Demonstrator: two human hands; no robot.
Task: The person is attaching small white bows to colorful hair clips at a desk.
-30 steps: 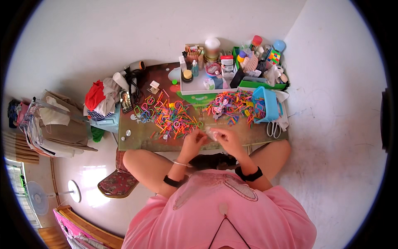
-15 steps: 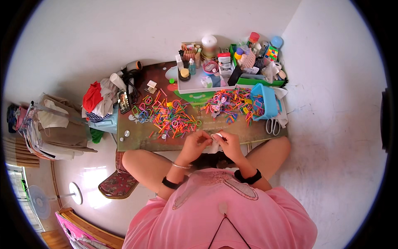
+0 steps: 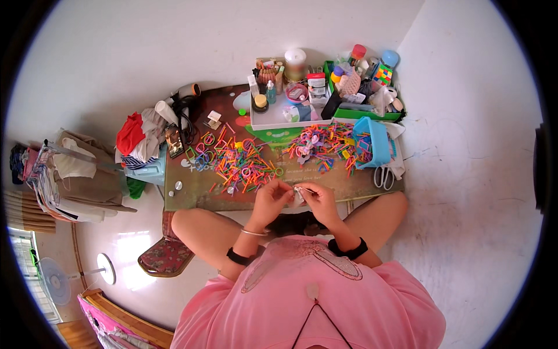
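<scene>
At the table's near edge my two hands meet over a small whitish, thin-looking piece point(image 3: 299, 198); its exact kind is too small to make out. My left hand point(image 3: 271, 201) pinches one side of it, fingers bent together. My right hand point(image 3: 319, 203) grips the other side between thumb and fingers. Just beyond my left hand spreads a loose pile of colourful plastic sticks and rings point(image 3: 241, 166). A second pile of colourful pieces point(image 3: 325, 145) lies farther right, spilling from a tipped light-blue basket point(image 3: 381, 145).
Scissors with white handles point(image 3: 383, 178) lie near the right table edge. A white tray point(image 3: 273, 125) of bottles and boxes stands at the back, beside a crowded green box point(image 3: 360, 114). At the left are a phone point(image 3: 174, 143), folded clothes point(image 3: 139, 145) and a chair point(image 3: 166, 257).
My fingers have shifted slightly around the whitish piece, which now looks more bunched up. Both hands stay at the same place by the table edge.
</scene>
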